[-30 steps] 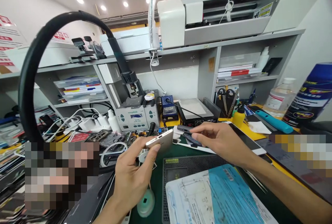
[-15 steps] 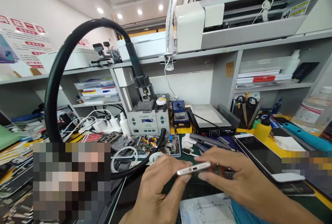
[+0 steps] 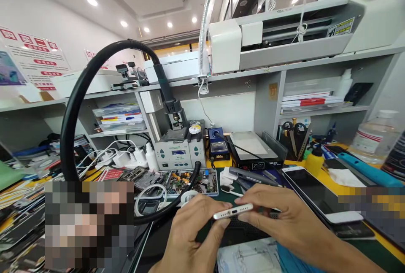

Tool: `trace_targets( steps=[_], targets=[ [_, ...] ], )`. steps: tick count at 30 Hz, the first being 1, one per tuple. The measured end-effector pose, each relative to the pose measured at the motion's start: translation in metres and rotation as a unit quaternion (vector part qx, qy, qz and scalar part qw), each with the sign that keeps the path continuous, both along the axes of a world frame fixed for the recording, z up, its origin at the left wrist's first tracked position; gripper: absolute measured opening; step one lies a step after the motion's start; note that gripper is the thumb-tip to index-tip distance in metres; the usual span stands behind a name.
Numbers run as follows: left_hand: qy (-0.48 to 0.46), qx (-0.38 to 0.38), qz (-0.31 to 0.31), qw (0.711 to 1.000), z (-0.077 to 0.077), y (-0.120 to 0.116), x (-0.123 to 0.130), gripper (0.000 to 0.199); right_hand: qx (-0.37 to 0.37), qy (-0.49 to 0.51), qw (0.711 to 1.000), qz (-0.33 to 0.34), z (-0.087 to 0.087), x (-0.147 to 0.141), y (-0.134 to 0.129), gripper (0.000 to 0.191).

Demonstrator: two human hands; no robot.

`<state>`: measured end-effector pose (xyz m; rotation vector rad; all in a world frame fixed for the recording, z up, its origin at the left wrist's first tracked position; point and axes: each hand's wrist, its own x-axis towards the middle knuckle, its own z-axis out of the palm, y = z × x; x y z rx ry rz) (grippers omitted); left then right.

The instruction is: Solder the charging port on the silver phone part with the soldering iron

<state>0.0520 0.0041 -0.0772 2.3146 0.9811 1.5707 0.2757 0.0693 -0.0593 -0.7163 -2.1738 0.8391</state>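
A silver-edged smartphone (image 3: 233,211) is held level above the bench, its bottom edge with the charging port and speaker holes turned toward me. My left hand (image 3: 196,233) pinches its left end between thumb and fingers. From the other side, my right hand (image 3: 281,214) grips the right end with thumb below and fingers above. Both hands are closed on this one phone. Below them lies a pale, marked sheet-like piece (image 3: 249,256) with blue material (image 3: 294,260) beside it, partly covered by my right forearm.
A hot-air rework station (image 3: 179,155) with a looping black hose (image 3: 68,117) stands behind. Nearby are a tray of small parts (image 3: 209,184), a soldering station (image 3: 218,146) and a heating plate (image 3: 253,150). A white phone (image 3: 311,188) and a yellow bottle (image 3: 314,159) lie right. The lower left is blurred.
My view has shifted, so the bench and shelves sit a little lower, and those on the right also further left. Both hands keep hold of the phone, nearly unmoved.
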Motion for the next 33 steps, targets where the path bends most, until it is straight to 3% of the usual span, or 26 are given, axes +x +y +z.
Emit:
trace_targets(
  steps=[9,11,15,17,22,33],
  targets=[
    [0.008,-0.004,0.019,1.0,0.0,0.001,-0.001,0.027,0.009,0.03,0.999,-0.012,0.0,0.0,-0.001,0.022],
    [-0.013,-0.012,0.07,0.997,-0.002,0.0,-0.003,0.022,-0.005,0.086,0.995,-0.05,0.003,0.004,0.002,0.023],
    [-0.08,-0.025,0.24,0.967,-0.005,0.001,-0.013,0.01,-0.027,0.203,0.966,-0.16,0.011,0.019,0.018,0.015],
    [-0.112,-0.026,0.281,0.953,-0.004,0.003,-0.016,0.01,-0.031,0.241,0.949,-0.199,0.013,0.025,0.027,0.018],
    [-0.14,-0.016,0.28,0.95,0.001,0.005,-0.018,0.009,-0.052,0.293,0.926,-0.233,0.012,0.026,0.035,0.017],
    [-0.143,-0.001,0.258,0.955,0.004,0.006,-0.022,0.008,-0.061,0.307,0.919,-0.24,0.01,0.023,0.034,0.012]
  ],
)
